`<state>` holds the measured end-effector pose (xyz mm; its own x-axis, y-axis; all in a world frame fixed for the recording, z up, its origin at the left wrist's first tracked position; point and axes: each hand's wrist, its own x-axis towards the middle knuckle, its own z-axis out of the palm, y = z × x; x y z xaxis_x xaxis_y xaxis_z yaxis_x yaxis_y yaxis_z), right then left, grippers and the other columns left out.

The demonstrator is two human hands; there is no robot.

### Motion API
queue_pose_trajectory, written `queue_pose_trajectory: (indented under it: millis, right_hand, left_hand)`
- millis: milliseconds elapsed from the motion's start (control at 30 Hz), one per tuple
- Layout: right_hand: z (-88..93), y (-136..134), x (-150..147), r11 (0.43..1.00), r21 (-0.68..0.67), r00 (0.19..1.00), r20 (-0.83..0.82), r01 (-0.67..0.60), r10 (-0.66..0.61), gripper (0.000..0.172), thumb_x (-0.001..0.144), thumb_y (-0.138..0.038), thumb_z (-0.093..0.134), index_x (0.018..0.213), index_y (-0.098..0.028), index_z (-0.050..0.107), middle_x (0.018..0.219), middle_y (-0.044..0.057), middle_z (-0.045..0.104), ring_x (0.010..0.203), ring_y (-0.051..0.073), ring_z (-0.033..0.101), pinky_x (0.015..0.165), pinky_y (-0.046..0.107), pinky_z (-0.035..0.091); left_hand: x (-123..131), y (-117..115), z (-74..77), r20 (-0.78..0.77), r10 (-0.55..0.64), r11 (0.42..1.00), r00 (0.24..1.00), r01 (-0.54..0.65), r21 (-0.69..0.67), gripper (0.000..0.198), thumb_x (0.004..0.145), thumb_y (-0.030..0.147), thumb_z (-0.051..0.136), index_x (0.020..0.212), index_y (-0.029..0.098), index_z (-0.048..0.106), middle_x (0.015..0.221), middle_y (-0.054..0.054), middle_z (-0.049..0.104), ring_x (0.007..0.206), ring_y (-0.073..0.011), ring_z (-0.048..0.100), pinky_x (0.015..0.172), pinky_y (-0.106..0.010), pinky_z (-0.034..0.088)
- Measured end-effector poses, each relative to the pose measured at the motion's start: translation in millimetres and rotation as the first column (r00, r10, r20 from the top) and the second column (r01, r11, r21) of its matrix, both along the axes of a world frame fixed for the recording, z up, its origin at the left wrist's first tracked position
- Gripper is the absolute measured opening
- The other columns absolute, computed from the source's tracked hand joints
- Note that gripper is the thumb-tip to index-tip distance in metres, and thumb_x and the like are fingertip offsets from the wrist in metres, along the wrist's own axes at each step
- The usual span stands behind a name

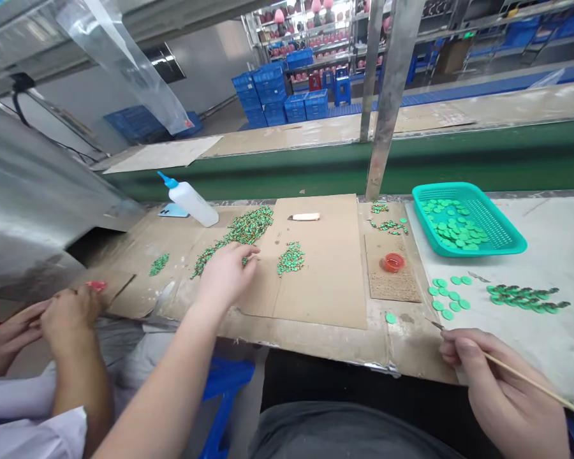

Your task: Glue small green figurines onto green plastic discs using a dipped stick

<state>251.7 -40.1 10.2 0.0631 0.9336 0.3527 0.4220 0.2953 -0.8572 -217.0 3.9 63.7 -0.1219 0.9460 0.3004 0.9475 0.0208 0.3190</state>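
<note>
My left hand [227, 273] reaches to the near edge of a heap of tiny green and orange pieces [249, 226], fingers slightly bent and apart. Whether a piece touches its fingertips is hard to see. A smaller cluster of the same pieces [291, 257] lies to its right on a cardboard sheet [325, 280]. My right hand [492, 376] is closed around a thin wooden-handled brush [521, 377], its fine dark tip pointing left. Near that tip is a single green disc [391, 318]. Several loose green discs [449, 296] and rows of discs topped with dark pieces [526, 298] lie beyond the hand.
A teal basket [509, 239] holds green discs. A small red cup [393, 262] stands on a cardboard square [397, 290]. A utility knife [305, 217], squeeze bottle [196, 203] and phone [173, 210] lie farther back. A co-worker's hands [69, 312] are at left; a metal post [387, 108] rises behind.
</note>
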Motion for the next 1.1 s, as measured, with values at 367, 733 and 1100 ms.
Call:
queue_pose_trajectory:
  millis: [367,733,1100]
  right_hand:
    - [-0.5,-9,-11,0.997,-0.081,0.999,-0.054,-0.010,0.005,0.033,0.118,-0.049,0.071,0.097,-0.028,0.085,0.094,0.002,0.086,0.081,0.019,0.079,0.082,0.029,0.065]
    - [70.2,4,-58,0.948,-0.122,0.914,-0.326,-0.293,0.240,0.012,0.096,-0.018,0.082,0.101,-0.028,0.087,0.097,-0.001,0.091,0.089,0.016,0.088,0.082,0.023,0.070]
    - [72.2,-3,-56,0.898,-0.203,0.782,-0.588,-0.389,0.206,0.017,0.089,-0.015,0.087,0.100,-0.028,0.081,0.096,-0.002,0.087,0.088,0.014,0.085,0.081,0.022,0.068]
  left_hand:
    - [-23,30,12.4,0.066,-0.060,0.973,0.996,0.073,-0.217,0.041,0.111,0.061,0.074,0.104,0.020,0.074,0.114,-0.008,0.079,0.117,-0.0269,0.076,0.111,-0.052,0.065]
    - [165,-32,52.8,0.826,-0.222,0.851,0.519,0.517,-0.096,0.024,0.101,0.046,0.085,0.110,0.030,0.069,0.093,-0.001,0.081,0.080,-0.0164,0.081,0.068,-0.024,0.068]
    - [187,-40,52.6,0.752,-0.355,0.875,0.556,0.480,0.058,0.018,0.098,0.038,0.090,0.101,0.031,0.074,0.090,0.002,0.082,0.081,-0.0163,0.084,0.073,-0.020,0.071]
